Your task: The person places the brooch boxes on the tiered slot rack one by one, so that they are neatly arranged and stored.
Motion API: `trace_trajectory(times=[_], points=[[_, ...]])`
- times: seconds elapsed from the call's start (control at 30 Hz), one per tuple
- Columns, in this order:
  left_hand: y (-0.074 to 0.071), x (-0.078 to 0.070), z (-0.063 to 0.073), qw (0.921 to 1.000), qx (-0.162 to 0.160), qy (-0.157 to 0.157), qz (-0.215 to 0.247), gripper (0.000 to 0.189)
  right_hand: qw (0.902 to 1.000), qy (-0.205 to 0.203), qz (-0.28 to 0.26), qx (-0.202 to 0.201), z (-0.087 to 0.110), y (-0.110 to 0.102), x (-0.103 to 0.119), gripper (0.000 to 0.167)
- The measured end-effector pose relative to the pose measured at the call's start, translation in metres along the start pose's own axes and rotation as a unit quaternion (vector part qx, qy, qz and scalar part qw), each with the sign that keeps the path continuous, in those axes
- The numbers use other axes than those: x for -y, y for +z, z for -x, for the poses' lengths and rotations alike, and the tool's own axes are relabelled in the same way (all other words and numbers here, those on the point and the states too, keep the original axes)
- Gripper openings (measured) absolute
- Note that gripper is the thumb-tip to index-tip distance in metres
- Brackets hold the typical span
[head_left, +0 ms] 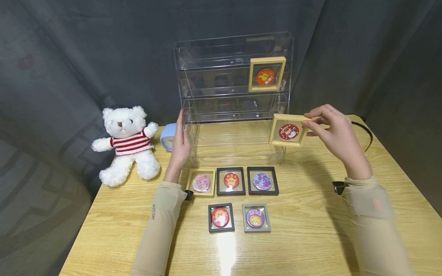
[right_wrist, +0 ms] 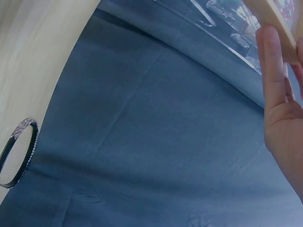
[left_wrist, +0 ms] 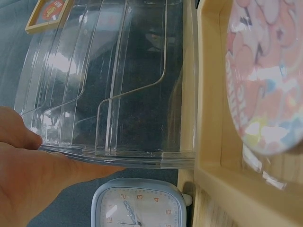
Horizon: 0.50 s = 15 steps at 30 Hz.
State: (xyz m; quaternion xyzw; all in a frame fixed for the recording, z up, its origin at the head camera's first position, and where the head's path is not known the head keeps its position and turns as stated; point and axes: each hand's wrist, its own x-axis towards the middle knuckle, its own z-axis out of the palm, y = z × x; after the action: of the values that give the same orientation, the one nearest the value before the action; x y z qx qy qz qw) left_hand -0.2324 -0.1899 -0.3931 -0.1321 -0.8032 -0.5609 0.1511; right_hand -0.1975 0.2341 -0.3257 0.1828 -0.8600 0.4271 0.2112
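My left hand (head_left: pixel 180 147) steadies the left side of a clear tiered display rack (head_left: pixel 224 117). In the left wrist view its thumb lies on one side of the panel edge and straight fingers run along the other. My right hand (head_left: pixel 333 132) pinches the right edge of a light-wood frame (head_left: pixel 289 132) holding a round red badge, upright in front of the rack's lower right. Another light-wood frame (head_left: pixel 266 76) with an orange thumbs-up badge stands on an upper right tier. In the right wrist view, the held frame (right_wrist: pixel 272 23) shows only partly.
Several badge frames lie on the table in front: a light-wood one (head_left: pixel 201 183), two dark ones (head_left: pixel 231 181) (head_left: pixel 263 181) beside it, then a dark one (head_left: pixel 221 217) and a grey one (head_left: pixel 256 217) nearer. A white teddy bear (head_left: pixel 126 145), blue clock (head_left: pixel 168 137) and dark headband (head_left: pixel 368 134) flank the rack.
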Motion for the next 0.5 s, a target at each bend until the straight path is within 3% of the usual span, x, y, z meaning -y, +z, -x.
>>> trace_trajectory(times=[0.3, 0.5], points=[[0.000, 0.000, 0.002, 0.9999, 0.001, -0.010, 0.003, 0.061, 0.9991, -0.038, 0.006, -0.020, -0.017, 0.006, 0.011, 0.014], [0.000, -0.003, 0.001, 0.9999, 0.001, -0.008, 0.010, 0.061, 0.9985, -0.040, 0.024, -0.029, -0.025, 0.006, 0.018, 0.014]])
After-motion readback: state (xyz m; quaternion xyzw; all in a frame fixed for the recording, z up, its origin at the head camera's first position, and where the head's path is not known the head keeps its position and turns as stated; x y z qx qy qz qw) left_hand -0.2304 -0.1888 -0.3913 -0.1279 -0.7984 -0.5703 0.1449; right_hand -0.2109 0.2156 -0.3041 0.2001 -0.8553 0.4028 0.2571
